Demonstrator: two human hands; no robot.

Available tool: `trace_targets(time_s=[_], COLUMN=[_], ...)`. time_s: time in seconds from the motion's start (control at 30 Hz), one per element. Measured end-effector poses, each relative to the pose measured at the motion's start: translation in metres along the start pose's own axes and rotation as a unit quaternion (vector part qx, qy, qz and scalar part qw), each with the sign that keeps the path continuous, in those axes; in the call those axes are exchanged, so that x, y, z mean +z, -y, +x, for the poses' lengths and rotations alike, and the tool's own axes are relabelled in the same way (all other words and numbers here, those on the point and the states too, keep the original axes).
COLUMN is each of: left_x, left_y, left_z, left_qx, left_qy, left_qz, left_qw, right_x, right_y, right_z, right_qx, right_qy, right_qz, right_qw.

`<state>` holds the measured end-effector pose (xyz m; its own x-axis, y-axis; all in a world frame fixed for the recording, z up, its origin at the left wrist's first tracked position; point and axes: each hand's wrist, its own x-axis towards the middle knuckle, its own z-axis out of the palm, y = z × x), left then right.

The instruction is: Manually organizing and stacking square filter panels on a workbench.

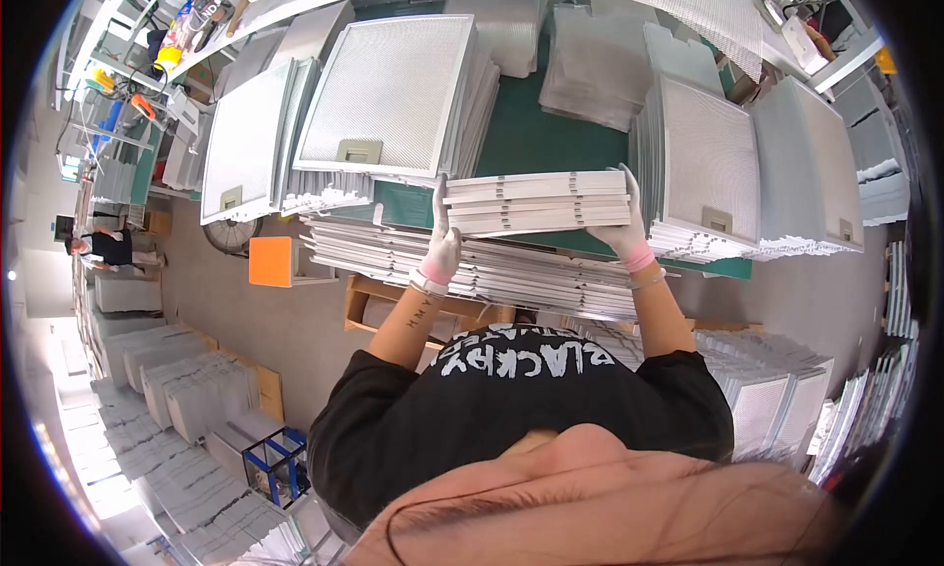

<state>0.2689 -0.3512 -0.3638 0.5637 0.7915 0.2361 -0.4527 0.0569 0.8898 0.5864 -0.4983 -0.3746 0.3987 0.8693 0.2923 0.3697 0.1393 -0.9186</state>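
Observation:
Between my two hands is a small stack of metal mesh filter panels [536, 202], seen edge-on with pale frame edges facing me. My left hand [442, 249], in a white glove with a pink cuff, is closed on the stack's left end. My right hand [624, 236], gloved the same way, grips the right end. The stack is over the front part of a green worktable [521, 138]; whether it rests there I cannot tell. Left of it stands a tall pile of mesh filter panels [388, 94], its top panel with a grey-green latch. A similar pile [708, 153] is on the right.
More panel piles [241, 138] line the table's left side. Sheets of fine mesh [595, 69] lie toward the back. Below the front edge, long pale frame strips [472, 266] are stacked beside an orange-topped box [275, 261]. Another person [108, 246] is far left.

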Motion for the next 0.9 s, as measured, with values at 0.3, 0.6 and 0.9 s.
trace_targets(time_s=[0.3,0.6,0.9], left_x=[0.019,0.053,0.048], left_y=[-0.026,-0.075,-0.065], left_z=[0.016,0.030,0.016], left_qx=[0.082,0.089,0.174], left_qy=[0.030,0.146,0.164], left_qz=[0.341,0.694,0.658], left_qw=[0.936,0.699,0.714], right_x=[-0.039,-0.029,-0.027], right_y=[0.012,0.012,0.010], right_z=[-0.011,-0.016,-0.022], right_qx=[-0.008,-0.060,-0.058], right_qy=[0.024,0.020,0.032], right_qz=[0.058,-0.072,-0.157], right_qw=[0.998,0.995,0.985])
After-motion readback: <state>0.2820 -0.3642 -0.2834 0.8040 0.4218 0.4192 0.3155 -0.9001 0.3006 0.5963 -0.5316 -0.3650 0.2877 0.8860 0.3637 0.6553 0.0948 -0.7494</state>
